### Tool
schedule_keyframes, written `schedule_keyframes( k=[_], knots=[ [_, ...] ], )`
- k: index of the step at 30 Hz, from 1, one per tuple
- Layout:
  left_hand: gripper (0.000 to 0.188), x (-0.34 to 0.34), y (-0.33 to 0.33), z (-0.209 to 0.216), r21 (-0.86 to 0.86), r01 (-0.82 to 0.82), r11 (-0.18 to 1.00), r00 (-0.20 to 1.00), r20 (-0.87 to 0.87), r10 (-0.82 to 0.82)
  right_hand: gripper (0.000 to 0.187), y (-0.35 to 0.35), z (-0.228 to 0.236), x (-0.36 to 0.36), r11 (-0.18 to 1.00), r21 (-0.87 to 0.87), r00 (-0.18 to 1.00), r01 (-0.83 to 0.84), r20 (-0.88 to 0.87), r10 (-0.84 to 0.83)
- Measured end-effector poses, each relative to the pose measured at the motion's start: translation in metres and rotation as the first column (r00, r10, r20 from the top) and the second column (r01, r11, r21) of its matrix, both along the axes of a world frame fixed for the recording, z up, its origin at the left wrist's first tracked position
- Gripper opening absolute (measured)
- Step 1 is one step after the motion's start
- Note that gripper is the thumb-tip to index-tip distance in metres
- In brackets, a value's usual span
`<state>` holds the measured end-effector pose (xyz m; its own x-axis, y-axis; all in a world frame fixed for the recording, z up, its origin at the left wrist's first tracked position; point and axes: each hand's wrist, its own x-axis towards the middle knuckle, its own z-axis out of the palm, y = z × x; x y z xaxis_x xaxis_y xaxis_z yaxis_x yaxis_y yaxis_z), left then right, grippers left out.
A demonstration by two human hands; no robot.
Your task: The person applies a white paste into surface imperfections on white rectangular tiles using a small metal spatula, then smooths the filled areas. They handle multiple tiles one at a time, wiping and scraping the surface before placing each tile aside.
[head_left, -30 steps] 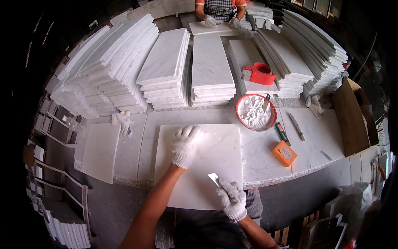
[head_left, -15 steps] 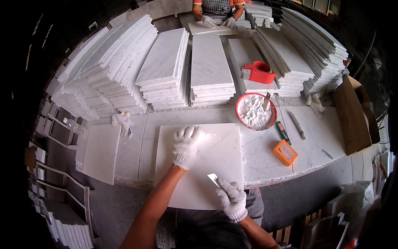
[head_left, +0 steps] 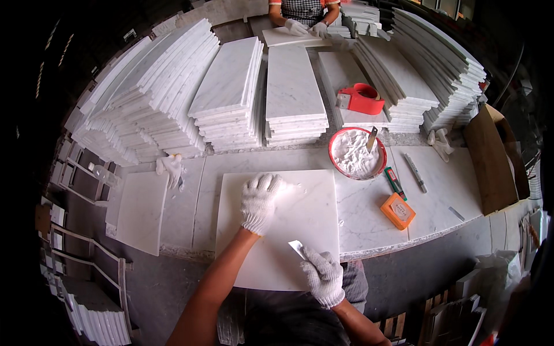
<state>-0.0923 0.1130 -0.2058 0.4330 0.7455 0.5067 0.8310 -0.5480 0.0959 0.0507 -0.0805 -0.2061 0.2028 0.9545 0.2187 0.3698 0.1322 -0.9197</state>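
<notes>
A square white marble tile (head_left: 309, 210) lies in front of me, its near edge reaching past the table's edge toward my lap. My left hand (head_left: 261, 199), in a white knitted glove, rests on its upper left part with the fingers curled; whatever may be under them is hidden. White crumbs lie beside its knuckles. Over the tile's lower right corner, my gloved right hand (head_left: 323, 277) grips a small putty knife (head_left: 296, 248), its metal blade pointing up and left. A red-rimmed bowl (head_left: 331, 164) of white paste stands beyond the tile, with another blade (head_left: 372, 137) stuck in it.
An orange box (head_left: 397, 211), a green cutter (head_left: 395, 183) and a pen (head_left: 416, 173) lie right of the tile. Marble slab stacks (head_left: 294, 86) line the back, with a red tape dispenser (head_left: 363, 99) on one. A gloved co-worker (head_left: 304, 14) works behind them. A cardboard box (head_left: 490, 167) stands right.
My left hand has shifted very slightly on the tile. My right hand and putty knife stay almost in place. The co-worker's hands have moved a little.
</notes>
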Motion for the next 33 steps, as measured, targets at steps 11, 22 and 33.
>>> schedule_keyframes(
  k=[11,22,33],
  knots=[
    [0.026,-0.001,0.003,-0.005,0.027,-0.009,1.000,1.000,-0.027,0.009,0.038,0.003,-0.006,0.000,0.997,0.080,0.999,0.013,0.043,-0.016],
    [0.023,0.000,0.000,0.002,-0.012,0.005,1.000,1.000,-0.019,-0.005,0.038,0.000,0.000,0.001,1.000,-0.011,1.000,-0.012,0.023,0.013],
    [0.026,0.002,-0.002,0.005,-0.053,-0.001,0.999,1.000,0.018,0.002,0.037,0.001,0.001,0.000,1.000,0.019,1.000,0.004,0.011,-0.004]
  ],
)
